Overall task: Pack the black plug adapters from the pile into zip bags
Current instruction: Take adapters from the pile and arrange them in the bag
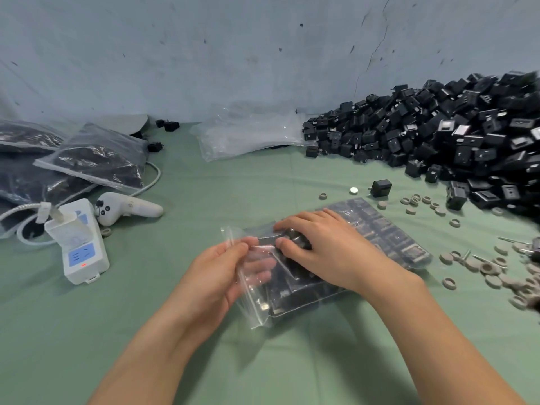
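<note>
A clear zip bag (388,238) filled with rows of black plug adapters lies flat on the green cloth at centre. My left hand (222,276) pinches the bag's open mouth at its left end, fingers partly inside the plastic. My right hand (324,247) rests on top of the bag near the mouth, fingers curled around a black adapter (295,239) there. The big pile of black adapters (455,135) rises at the right against the wall. One loose adapter (381,187) sits between pile and bag.
Filled zip bags (93,156) are stacked at the left. Empty bags (251,133) lie at the back centre. A white power strip (79,241), its cable and a white controller (125,207) sit left of the hands. Several grey rings and discs (496,273) are scattered right.
</note>
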Motion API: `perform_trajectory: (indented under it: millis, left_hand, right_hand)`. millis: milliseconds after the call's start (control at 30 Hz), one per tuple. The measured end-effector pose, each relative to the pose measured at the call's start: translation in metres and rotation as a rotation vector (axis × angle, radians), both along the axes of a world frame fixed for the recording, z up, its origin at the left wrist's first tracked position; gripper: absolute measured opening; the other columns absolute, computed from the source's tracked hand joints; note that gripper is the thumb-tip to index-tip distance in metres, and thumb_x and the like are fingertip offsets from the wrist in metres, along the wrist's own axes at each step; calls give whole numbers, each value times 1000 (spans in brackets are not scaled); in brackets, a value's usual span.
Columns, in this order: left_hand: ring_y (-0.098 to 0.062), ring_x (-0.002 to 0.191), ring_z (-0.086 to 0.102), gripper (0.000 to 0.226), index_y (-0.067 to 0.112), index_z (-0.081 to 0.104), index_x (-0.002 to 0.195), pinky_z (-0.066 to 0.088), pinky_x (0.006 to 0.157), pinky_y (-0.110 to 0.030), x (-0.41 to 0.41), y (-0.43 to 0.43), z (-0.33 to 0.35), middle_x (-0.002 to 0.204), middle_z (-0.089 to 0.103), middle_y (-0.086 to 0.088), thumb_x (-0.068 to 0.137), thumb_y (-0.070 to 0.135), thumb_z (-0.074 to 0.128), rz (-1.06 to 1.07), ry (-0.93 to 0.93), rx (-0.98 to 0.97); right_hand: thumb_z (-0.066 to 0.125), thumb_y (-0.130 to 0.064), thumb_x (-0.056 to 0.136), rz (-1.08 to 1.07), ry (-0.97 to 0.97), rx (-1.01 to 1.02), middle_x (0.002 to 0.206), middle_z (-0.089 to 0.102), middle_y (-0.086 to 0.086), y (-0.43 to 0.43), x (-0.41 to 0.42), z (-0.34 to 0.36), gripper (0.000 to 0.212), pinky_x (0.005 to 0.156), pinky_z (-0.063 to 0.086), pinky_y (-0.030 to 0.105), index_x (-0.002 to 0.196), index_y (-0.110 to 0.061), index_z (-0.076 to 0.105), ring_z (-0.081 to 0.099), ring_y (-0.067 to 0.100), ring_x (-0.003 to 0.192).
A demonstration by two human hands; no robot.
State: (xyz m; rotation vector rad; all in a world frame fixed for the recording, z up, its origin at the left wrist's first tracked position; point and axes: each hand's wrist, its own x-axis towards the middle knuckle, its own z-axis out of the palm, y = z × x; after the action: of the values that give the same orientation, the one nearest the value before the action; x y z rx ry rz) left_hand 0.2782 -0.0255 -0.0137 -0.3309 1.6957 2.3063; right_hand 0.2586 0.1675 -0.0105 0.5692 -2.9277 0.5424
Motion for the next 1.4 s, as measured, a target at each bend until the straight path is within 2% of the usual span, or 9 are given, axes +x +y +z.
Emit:
perform_trajectory:
  millis: [133,233,400,533,733,967,1133,1267,1400]
  left_hand:
    - [-23,74,73,19,1,62,106,60,60,-28,2,-8,0,100,74,-23,103,6,44,-65,-35,-79]
    - [-31,86,74,17,-1,63,105,63,67,-32,2,-4,1,102,73,-24,102,4,46,-25,-26,-14]
    - [-29,80,72,18,-4,60,110,61,78,-40,4,2,5,100,74,-23,101,3,46,-16,-17,82]
    - [-25,71,74,15,-1,61,101,62,73,-37,3,4,3,85,73,-20,101,2,46,25,-14,93]
    - [-33,95,73,17,1,59,101,63,71,-37,2,12,-1,107,70,-30,102,4,42,-42,-24,229]
    - [-35,92,74,17,-7,62,101,61,64,-32,0,-5,0,100,71,-30,98,5,51,-16,-50,210]
    - [-38,93,73,22,-5,55,116,63,71,-43,4,9,0,101,70,-33,103,7,43,-46,-59,207]
    - [-42,110,66,43,-14,39,140,56,88,-51,2,14,4,115,64,-36,103,9,39,-109,-84,298]
    - [-41,110,67,34,-7,49,131,60,83,-46,-1,14,3,116,64,-36,103,10,39,-131,-93,331]
  right_hand:
    - [40,-55,100,0,3,18,140,54,-16,-2,1,-2,41,119,19,32,136,-40,53,44,9,132]
    - [39,-55,100,1,-3,5,138,55,-17,-1,0,-2,41,118,21,32,135,-40,53,45,9,131]
    - [38,-55,100,-6,-11,14,139,54,-17,-1,-1,-4,40,120,18,35,135,-42,52,43,10,133]
    - [38,-55,101,-13,-8,18,139,54,-17,-3,-1,-5,39,120,15,35,134,-41,53,43,11,134]
    - [37,-51,102,-13,-5,46,140,53,-17,-4,0,-6,38,119,15,36,135,-42,54,42,12,134]
    - [34,-51,102,-9,-15,44,141,54,-15,-6,2,-4,41,121,14,41,137,-40,53,42,14,134]
    - [36,-50,102,-3,-22,30,137,56,-14,-6,2,-3,37,122,13,43,133,-41,53,43,15,134]
    - [35,-46,103,-4,-2,44,137,56,-13,-7,2,-4,37,122,13,44,134,-39,53,43,17,134]
    - [33,-45,103,-8,-2,64,139,55,-13,-9,3,-5,38,122,13,45,136,-39,52,41,16,136]
